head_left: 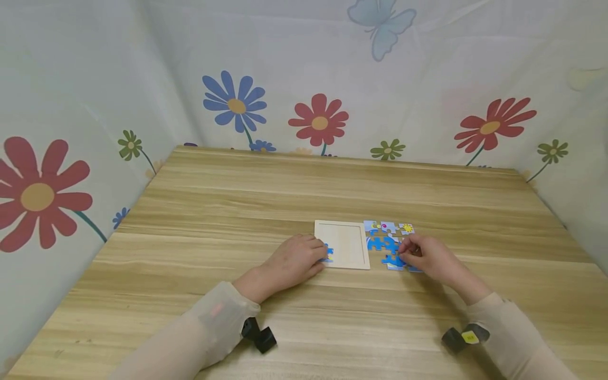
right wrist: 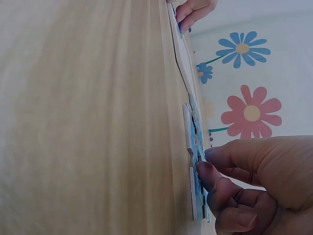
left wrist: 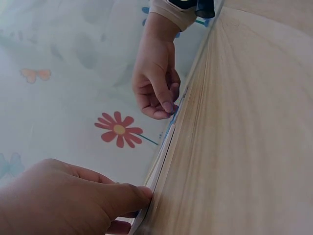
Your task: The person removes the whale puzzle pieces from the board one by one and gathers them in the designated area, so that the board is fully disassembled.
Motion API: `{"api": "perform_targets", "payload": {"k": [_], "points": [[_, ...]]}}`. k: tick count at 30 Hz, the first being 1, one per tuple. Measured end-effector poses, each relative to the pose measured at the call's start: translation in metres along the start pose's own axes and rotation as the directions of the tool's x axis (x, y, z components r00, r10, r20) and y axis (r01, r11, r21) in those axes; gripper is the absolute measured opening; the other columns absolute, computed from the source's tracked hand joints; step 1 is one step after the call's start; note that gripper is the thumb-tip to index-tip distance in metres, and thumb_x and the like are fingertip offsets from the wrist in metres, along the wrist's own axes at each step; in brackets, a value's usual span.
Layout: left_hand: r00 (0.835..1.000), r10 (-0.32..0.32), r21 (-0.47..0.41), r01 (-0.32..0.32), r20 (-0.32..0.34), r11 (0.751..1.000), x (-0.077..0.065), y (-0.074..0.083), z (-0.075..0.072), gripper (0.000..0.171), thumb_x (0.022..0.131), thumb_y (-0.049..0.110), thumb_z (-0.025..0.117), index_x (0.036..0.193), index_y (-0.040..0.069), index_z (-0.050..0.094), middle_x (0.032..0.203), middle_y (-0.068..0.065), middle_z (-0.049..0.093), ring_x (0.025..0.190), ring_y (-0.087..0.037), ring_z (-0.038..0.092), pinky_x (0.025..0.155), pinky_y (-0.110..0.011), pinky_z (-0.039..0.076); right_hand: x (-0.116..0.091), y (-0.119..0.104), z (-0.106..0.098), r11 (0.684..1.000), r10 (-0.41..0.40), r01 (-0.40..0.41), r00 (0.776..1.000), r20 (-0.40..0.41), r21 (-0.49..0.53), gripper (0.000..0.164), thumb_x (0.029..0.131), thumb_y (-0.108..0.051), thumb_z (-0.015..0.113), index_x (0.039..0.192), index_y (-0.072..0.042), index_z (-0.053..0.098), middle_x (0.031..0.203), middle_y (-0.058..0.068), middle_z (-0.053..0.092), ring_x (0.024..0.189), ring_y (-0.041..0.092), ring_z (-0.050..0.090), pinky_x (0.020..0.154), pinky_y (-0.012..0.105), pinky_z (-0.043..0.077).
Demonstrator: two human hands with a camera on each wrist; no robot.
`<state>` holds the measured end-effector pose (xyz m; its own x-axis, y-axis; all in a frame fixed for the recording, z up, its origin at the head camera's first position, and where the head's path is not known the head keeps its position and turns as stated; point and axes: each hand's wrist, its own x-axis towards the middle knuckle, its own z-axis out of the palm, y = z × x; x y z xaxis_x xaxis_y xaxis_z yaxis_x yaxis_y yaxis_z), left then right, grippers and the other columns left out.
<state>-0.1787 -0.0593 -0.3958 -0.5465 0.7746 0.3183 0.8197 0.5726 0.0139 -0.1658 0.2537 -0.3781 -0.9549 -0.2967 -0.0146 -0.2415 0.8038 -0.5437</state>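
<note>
A square wooden puzzle tray [head_left: 343,243] lies flat on the table with a raised rim. My left hand [head_left: 296,258] holds its left edge, thumb at the near corner, fingers over the rim. Beside those fingertips, a blue jigsaw piece [head_left: 329,252] sits in the tray's near left corner. To the right lie several blue jigsaw pieces [head_left: 376,243], some joined or close together, one with a yellow sun. Over their right side my right hand [head_left: 429,257] pinches a jigsaw piece between thumb and forefinger, mostly hidden by the fingertips. The left wrist view also shows this right hand [left wrist: 157,81].
The wood-grain table [head_left: 237,200] extends around the tray on every side. Behind it and at both sides hangs a white cloth [head_left: 275,47] printed with flowers and a butterfly. Black wrist cameras [head_left: 258,336] sit at both sleeves, close over the table.
</note>
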Motion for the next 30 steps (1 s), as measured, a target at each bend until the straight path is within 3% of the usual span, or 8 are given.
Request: {"api": "perform_targets", "payload": {"k": [7, 15, 25, 30], "points": [[1.0, 0.012, 0.016, -0.012, 0.0, 1.0, 0.0, 0.001, -0.002, 0.01, 0.09, 0.021, 0.066, 0.083, 0.014, 0.064, 0.094, 0.001, 0.069, 0.091, -0.015, 0.062, 0.079, -0.029, 0.052, 0.0, -0.002, -0.002, 1.0, -0.005, 0.005, 1.0, -0.008, -0.002, 0.003, 0.088, -0.008, 0.065, 0.088, -0.007, 0.063, 0.08, 0.001, 0.062, 0.065, 0.006, 0.046, 0.057, 0.02, 0.04], [1.0, -0.002, 0.006, 0.002, 0.006, 1.0, -0.002, 0.001, -0.002, 0.009, 0.089, 0.021, 0.067, 0.083, 0.014, 0.066, 0.104, -0.001, 0.068, 0.099, -0.017, 0.062, 0.089, -0.033, 0.052, 0.004, -0.013, -0.007, 1.0, -0.015, 0.015, 1.0, -0.026, -0.005, 0.003, 0.089, -0.009, 0.064, 0.091, -0.006, 0.063, 0.084, 0.004, 0.063, 0.065, 0.01, 0.047, 0.057, 0.02, 0.04], [1.0, -0.011, -0.023, 0.01, -0.009, 1.0, -0.002, 0.001, 0.0, 0.008, 0.087, 0.02, 0.069, 0.086, 0.013, 0.067, 0.103, -0.002, 0.066, 0.097, -0.017, 0.062, 0.083, -0.032, 0.052, 0.014, -0.03, -0.006, 1.0, -0.009, 0.01, 1.0, -0.02, 0.005, 0.004, 0.091, -0.011, 0.063, 0.092, -0.008, 0.064, 0.085, 0.004, 0.065, 0.066, 0.012, 0.049, 0.059, 0.022, 0.04], [1.0, -0.018, -0.033, 0.018, -0.004, 0.999, -0.002, 0.0, 0.0, 0.009, 0.087, 0.022, 0.069, 0.088, 0.013, 0.067, 0.105, -0.002, 0.064, 0.102, -0.017, 0.06, 0.095, -0.034, 0.05, 0.019, -0.036, -0.003, 1.0, -0.022, 0.022, 1.0, -0.019, 0.014, 0.005, 0.091, -0.012, 0.063, 0.093, -0.007, 0.064, 0.085, 0.003, 0.064, 0.066, 0.013, 0.049, 0.059, 0.022, 0.041]]}}
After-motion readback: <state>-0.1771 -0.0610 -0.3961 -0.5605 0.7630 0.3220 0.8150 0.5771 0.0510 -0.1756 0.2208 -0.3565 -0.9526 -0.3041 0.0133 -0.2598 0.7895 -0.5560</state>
